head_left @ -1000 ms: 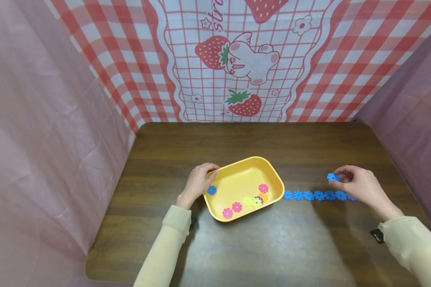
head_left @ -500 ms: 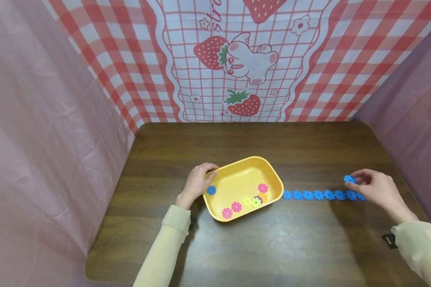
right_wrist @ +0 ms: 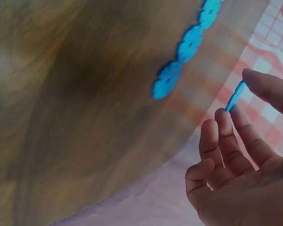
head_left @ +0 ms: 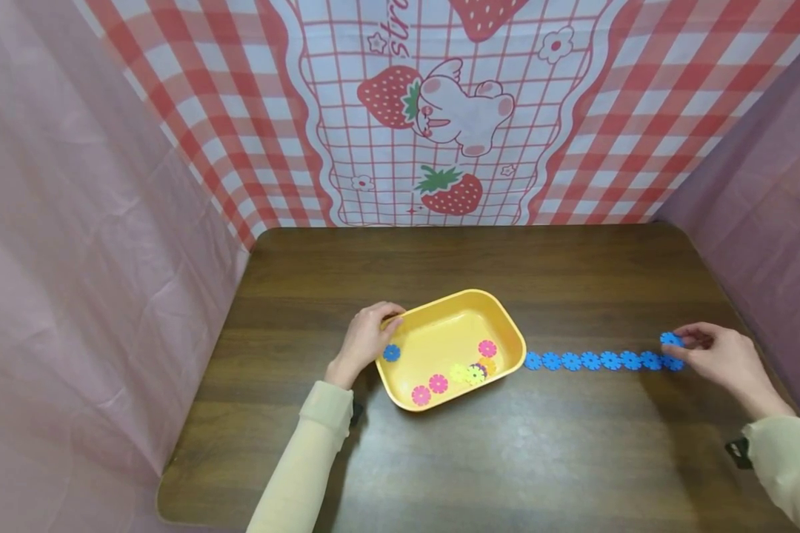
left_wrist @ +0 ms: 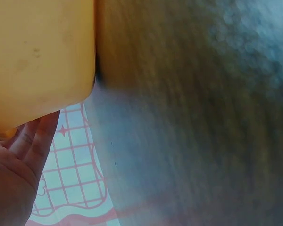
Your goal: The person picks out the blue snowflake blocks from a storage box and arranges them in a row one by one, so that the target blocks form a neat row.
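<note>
My right hand (head_left: 727, 363) pinches a blue notched plastic disc (head_left: 670, 338), the flower-shaped kind that slots together, just above the far end of a row. In the right wrist view that disc (right_wrist: 235, 95) is seen nearly edge-on between thumb and fingertips. Several matching blue discs (head_left: 590, 360) lie in a straight line on the table, running right from the tray. My left hand (head_left: 362, 342) grips the left end of the yellow tray (head_left: 440, 337), thumb over the rim. The left wrist view shows the fingers (left_wrist: 35, 141) behind the tray's outer wall.
Inside the tray lie a blue disc (head_left: 391, 352), pink discs (head_left: 438, 383), yellow discs (head_left: 467, 374) and an orange one (head_left: 487, 366). The brown wooden table (head_left: 507, 459) meets a strawberry-print cloth (head_left: 453, 111) at the back, with pink curtains (head_left: 107, 259) on both sides.
My right hand has moved right along the row with the blue disc, from above its middle to its far end, uncovering the last discs. The left hand and tray stay put.
</note>
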Tool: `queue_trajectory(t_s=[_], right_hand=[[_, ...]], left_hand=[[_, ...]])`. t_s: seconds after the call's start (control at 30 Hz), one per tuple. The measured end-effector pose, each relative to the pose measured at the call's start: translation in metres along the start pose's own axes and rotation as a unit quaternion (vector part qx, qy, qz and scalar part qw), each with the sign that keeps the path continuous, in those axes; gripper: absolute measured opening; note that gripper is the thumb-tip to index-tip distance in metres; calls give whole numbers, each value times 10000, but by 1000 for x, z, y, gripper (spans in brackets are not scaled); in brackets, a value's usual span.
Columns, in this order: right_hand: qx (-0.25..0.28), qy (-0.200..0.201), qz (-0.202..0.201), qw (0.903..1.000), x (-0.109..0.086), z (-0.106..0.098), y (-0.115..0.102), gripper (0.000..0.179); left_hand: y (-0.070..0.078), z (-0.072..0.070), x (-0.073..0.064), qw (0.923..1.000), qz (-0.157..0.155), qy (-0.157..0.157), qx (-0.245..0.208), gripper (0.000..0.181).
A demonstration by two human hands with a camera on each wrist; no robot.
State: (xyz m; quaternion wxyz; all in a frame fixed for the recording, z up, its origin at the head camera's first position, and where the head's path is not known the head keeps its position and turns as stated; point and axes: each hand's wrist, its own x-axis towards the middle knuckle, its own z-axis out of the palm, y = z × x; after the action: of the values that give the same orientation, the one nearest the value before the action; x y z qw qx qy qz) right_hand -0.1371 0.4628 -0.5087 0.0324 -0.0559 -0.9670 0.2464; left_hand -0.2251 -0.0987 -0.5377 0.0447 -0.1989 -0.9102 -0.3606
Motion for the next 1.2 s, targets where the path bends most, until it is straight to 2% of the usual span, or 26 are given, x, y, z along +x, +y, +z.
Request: queue_trajectory(t_s=[0.13, 0.43, 0.7, 0.9, 1.03, 1.2], right_hand=[[-61, -43, 95, 9999, 0, 0, 9, 44], [-269, -178, 621, 9975, -5, 4, 27, 54], [-386, -290, 705, 9963, -5, 5, 45, 57], [-341, -401, 742, 9959, -7, 5, 49, 58], [-392, -370, 582, 9969, -8, 4, 51, 54], [-438, -342, 609, 9966, -9, 4, 49, 51]], left_hand=[[0, -1, 0, 10000, -21, 4, -4, 16], [0, 0, -1, 10000, -12, -28, 20, 16], [-1, 0, -1, 10000, 58, 48, 55, 15], [-1, -1, 0, 9996, 220, 156, 72, 13], [-1, -1, 0, 9997, 191, 130, 49, 13], [-1, -1, 0, 9997, 190, 122, 23, 14]])
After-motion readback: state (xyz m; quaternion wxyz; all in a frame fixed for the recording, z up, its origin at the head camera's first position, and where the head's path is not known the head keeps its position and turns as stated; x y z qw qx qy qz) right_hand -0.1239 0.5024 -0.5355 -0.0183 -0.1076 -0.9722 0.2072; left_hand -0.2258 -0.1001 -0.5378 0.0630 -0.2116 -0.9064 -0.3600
